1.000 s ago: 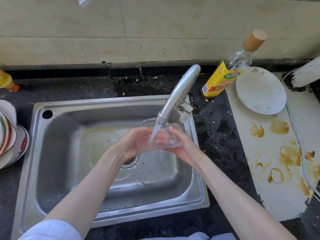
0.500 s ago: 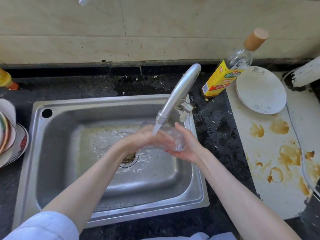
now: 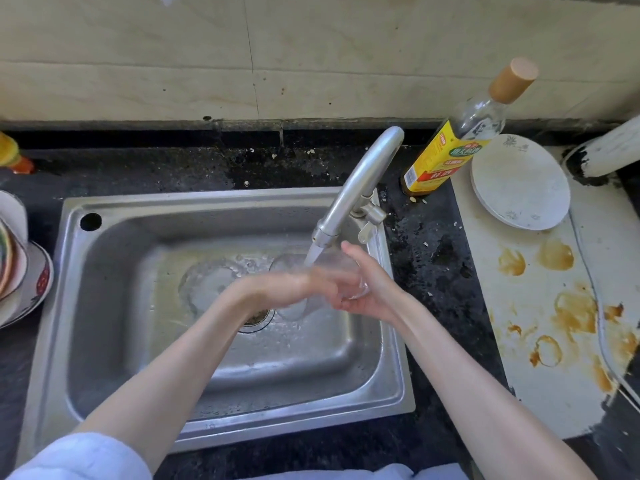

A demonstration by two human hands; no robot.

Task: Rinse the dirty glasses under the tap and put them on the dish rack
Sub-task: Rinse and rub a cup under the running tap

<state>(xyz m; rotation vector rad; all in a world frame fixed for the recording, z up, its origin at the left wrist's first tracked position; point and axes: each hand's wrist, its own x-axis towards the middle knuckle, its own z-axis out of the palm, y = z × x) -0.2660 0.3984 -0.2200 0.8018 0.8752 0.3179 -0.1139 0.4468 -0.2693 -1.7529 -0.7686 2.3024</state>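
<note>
A clear drinking glass lies on its side under the running tap, over the steel sink. My right hand cups the glass from below and from the right. My left hand is blurred with motion and lies across the glass's mouth side, its fingers against or inside the glass. Water streams from the spout onto the glass and hands. The glass's outline is hard to make out behind the fingers.
A yellow-labelled bottle stands right of the tap. A white plate rests on a stained white board. Stacked bowls and plates sit at the left edge. Dark counter surrounds the sink.
My left hand has slid rightward over the glass and blurred. The glass and right hand have shifted slightly right and lower under the stream.
</note>
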